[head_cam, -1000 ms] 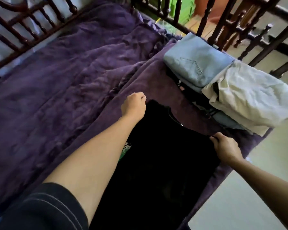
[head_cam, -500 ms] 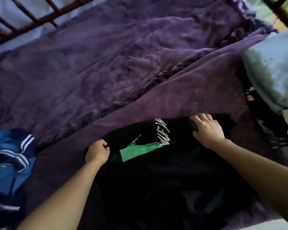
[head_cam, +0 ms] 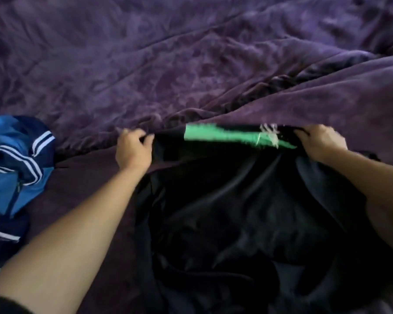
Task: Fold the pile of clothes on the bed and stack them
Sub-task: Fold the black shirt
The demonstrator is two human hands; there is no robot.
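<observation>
Where the purple blanket (head_cam: 145, 64) spreads in rumpled folds over the whole far side of the bed, a thick ridge of it runs from the right edge down toward the middle, ending just beyond the two hands. On the near right part of the bed lies the black garment (head_cam: 236, 211), seemingly a T-shirt, though the dark cloth is hard to read. It is loosely creased and its far edge is raised off the blanket. At the left edge, well apart from it, a blue jacket (head_cam: 11, 159) with white stripes lies crumpled on the blanket. Both bare forearms reach across from the near side, the right one covering part of the garment's right side. Along the raised far edge, between the hands, runs a green print (head_cam: 225, 135) with pale marks at its right end, too blurred to make out. The left hand (head_cam: 134, 148) clutches the edge's left end, fingers curled round the cloth. The right hand (head_cam: 320, 141) grasps the right end the same way.
</observation>
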